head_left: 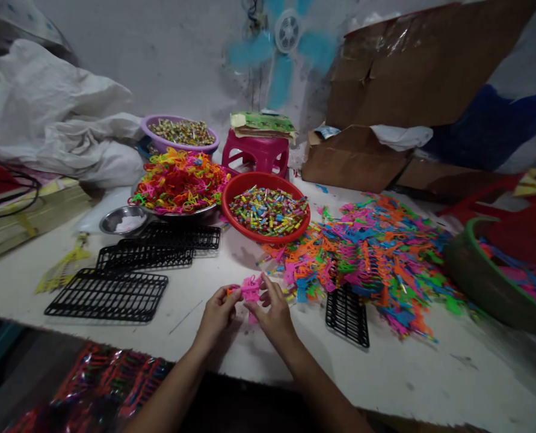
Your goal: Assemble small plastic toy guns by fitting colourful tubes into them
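Above the front part of the white table, both hands meet at a small pink plastic piece point(251, 290). My right hand point(273, 305) pinches it from the right, thumb below and fingers curled at its edge. My left hand point(221, 310) is closed at its left side, thumb and forefinger together on a small orange piece point(230, 291) that touches or nearly touches the pink one. What exactly the pink piece is cannot be made out. Just behind lies a heap of colourful plastic pieces point(398, 252), with a black plastic rack point(348, 316) partly under it.
Black racks point(107, 294) lie at left. Behind stand a red basin point(225, 207) of small colourful sticks, a heaped bowl of plastic loops point(181, 183), a small metal bowl point(109, 224) and a purple basin point(148, 127). A green tub point(464, 276) is at right, a cardboard box point(349, 159) behind.
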`<state>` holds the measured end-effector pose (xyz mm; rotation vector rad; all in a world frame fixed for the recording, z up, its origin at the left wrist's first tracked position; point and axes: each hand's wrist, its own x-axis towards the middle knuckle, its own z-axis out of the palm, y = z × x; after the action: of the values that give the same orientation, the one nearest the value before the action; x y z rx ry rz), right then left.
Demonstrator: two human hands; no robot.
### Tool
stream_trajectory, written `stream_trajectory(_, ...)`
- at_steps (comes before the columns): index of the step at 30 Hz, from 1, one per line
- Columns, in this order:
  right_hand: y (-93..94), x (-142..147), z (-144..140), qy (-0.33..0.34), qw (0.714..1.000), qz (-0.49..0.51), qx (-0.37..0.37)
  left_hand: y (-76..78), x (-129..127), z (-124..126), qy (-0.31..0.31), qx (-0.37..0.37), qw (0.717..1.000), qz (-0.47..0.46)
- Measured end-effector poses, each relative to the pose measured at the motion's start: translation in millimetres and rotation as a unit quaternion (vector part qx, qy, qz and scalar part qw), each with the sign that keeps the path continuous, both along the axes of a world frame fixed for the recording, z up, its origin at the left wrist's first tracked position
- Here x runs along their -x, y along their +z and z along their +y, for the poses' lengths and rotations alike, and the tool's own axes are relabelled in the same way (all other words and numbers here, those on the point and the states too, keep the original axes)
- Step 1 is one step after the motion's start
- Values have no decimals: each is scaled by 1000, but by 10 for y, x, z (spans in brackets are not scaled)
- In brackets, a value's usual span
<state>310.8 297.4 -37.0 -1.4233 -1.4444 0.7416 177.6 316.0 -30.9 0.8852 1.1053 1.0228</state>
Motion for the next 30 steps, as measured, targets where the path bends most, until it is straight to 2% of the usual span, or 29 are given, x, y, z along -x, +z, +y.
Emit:
stream_trajectory(3, -7, 32, -8, 44, 992, -102, -63, 2, 23, -35, 12, -13, 999, 34)
stream_trajectory(5, -8, 30, 13, 41, 993, -106, -43, 55, 0, -79, -21, -37, 997, 59)
stream_trajectory(6, -5, 20, 27, 28, 996, -82, -16, 89, -16, -103, -40, -43, 996, 61)
stream_trajectory(8, 18, -17, 48, 5, 998, 27, 54, 154, -40, -141, -70, -32, 996, 39)
stream_trajectory(10, 67, -57, 47, 0, 982, 161, 101, 194, -48, -160, -89, -4, 996, 2)
stream_trajectory(11, 98, -73, 38, 7, 972, 210, 107, 203, -48, -162, -94, 6, 995, -14)
stream_trajectory(13, 155, -90, 8, 13, 965, 247, 88, 201, -41, -156, -95, 21, 995, -39)
stream_trajectory(16, 180, -76, -39, 2, 970, 235, 62, 184, -30, -139, -77, 70, 992, -66)
stream_trajectory(21, 75, -7, -79, 16, 976, 207, 62, 192, -24, -133, -48, 131, 983, -122)
stream_trajectory(30, 60, -13, -114, -16, 988, 152, 32, 147, -47, -156, -75, 73, 992, -70)
